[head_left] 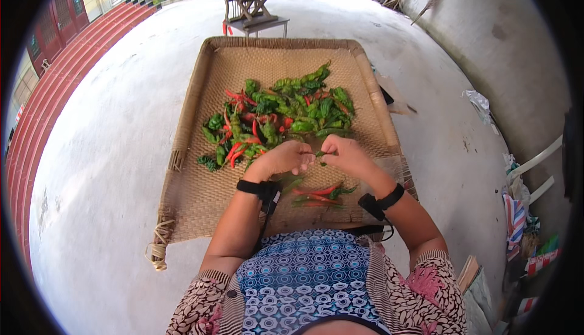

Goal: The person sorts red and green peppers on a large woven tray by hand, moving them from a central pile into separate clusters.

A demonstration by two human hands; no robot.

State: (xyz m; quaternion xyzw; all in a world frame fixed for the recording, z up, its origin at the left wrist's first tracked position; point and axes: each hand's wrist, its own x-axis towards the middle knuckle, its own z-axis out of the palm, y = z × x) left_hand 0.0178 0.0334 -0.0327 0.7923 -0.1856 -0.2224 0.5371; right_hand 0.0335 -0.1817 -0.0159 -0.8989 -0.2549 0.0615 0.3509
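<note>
A heap of green and red chili peppers (278, 113) lies in the middle of a large woven bamboo tray (201, 189). My left hand (283, 158) and my right hand (344, 154) meet just in front of the heap, both pinching one small green pepper (321, 153) between the fingertips. Below my hands, a few red and green peppers (319, 193) lie apart in a small separate group on the tray. Black bands sit on both wrists.
The tray rests on a pale concrete floor (115, 152). A wooden chair (246, 3) on a small table stands beyond the tray's far edge. Red steps (58, 73) run along the left. Bags and folded cloth (517, 219) are piled at the right by a wall.
</note>
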